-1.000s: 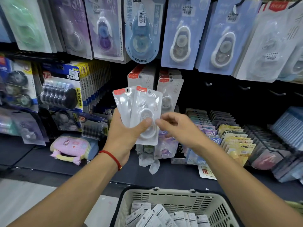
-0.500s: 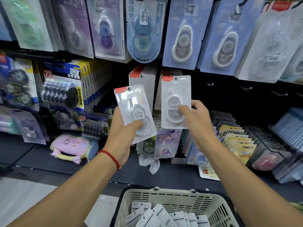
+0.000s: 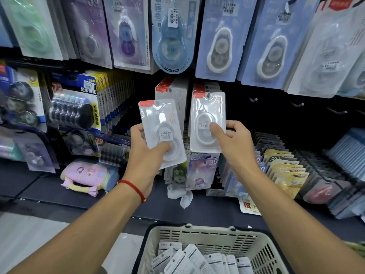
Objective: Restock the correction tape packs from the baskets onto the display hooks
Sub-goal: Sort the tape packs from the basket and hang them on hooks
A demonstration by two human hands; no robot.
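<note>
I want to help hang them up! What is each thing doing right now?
Left hand: grips one pack.
Left pack: held tilted, off the hooks.
Right hand: pinches another pack.
Right pack: upright, its hole at a hook.
Basket: holds more packs.
Bare hooks: nothing hanging.

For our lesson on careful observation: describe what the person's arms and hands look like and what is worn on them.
Both forearms are bare, with no sleeves in view. The left hand has a thin red cord bracelet round its wrist. The right hand and its wrist carry nothing: no gloves, rings or watch show on either.
</note>
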